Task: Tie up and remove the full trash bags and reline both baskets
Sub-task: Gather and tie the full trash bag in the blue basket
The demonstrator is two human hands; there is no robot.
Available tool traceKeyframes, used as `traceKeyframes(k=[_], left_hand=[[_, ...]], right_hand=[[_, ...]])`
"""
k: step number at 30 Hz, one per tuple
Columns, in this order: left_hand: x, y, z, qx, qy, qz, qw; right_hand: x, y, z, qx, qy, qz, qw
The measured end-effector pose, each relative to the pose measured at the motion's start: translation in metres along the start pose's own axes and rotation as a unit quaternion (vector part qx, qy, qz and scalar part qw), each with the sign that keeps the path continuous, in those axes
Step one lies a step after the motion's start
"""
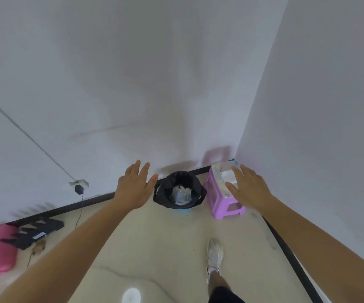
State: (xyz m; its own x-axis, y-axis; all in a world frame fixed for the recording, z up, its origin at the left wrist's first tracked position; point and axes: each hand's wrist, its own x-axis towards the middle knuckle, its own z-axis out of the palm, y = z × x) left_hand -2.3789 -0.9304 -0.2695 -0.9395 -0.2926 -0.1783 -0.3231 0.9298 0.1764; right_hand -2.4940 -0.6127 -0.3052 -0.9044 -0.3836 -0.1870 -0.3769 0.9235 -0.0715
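Black bag (167,190) full, not yet tied. Approach step, it seems: left hand (134,189) and right hand (249,189) held out either side, fingers spread, holding nothing. Next, probably: gather rim, knot.

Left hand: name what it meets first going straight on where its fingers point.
Probably the white wall just left of the black-lined basket; the left hand is open, depth unclear.

Both bare arms stretched forward; left hand (135,186) and right hand (248,187) palms down, fingers spread, holding nothing.
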Motion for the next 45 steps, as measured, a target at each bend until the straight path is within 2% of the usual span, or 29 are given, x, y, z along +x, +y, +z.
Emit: traceKeyframes(k=[4, 8, 12, 17, 20, 28, 35, 41, 43, 45], left_hand=[[0.084, 0.014, 0.025, -0.038, -0.054, -0.055, 0.996], [0.167, 0.017, 0.051, -0.107, -0.086, -0.102, 0.985], [0.234, 0.005, 0.097, -0.16, -0.109, -0.117, 0.974], [0.289, -0.026, 0.192, -0.192, -0.186, -0.187, 0.945], [0.313, -0.045, 0.249, -0.186, -0.222, -0.231, 0.929], [0.331, -0.09, 0.376, -0.181, -0.288, -0.256, 0.905], [0.333, -0.119, 0.427, -0.223, -0.224, -0.31, 0.896], [0.36, -0.132, 0.508, -0.293, -0.13, -0.386, 0.865], [0.371, -0.136, 0.539, -0.326, -0.092, -0.408, 0.848], [0.387, -0.145, 0.57, -0.403, -0.045, -0.441, 0.801]], right_hand=[[0.104, 0.018, 0.011, 0.058, -0.067, -0.001, 0.996], [0.193, 0.028, 0.026, 0.101, -0.101, -0.001, 0.99], [0.254, 0.025, 0.072, 0.157, -0.174, 0.056, 0.97], [0.294, 0.015, 0.173, 0.213, -0.248, 0.135, 0.935], [0.31, 0.006, 0.232, 0.241, -0.261, 0.183, 0.917], [0.315, -0.017, 0.372, 0.296, -0.283, 0.298, 0.862], [0.324, -0.026, 0.426, 0.341, -0.302, 0.315, 0.833], [0.35, -0.011, 0.498, 0.417, -0.199, 0.359, 0.811], [0.358, -0.007, 0.528, 0.449, -0.176, 0.406, 0.776], [0.371, -0.005, 0.558, 0.51, -0.159, 0.44, 0.722]])
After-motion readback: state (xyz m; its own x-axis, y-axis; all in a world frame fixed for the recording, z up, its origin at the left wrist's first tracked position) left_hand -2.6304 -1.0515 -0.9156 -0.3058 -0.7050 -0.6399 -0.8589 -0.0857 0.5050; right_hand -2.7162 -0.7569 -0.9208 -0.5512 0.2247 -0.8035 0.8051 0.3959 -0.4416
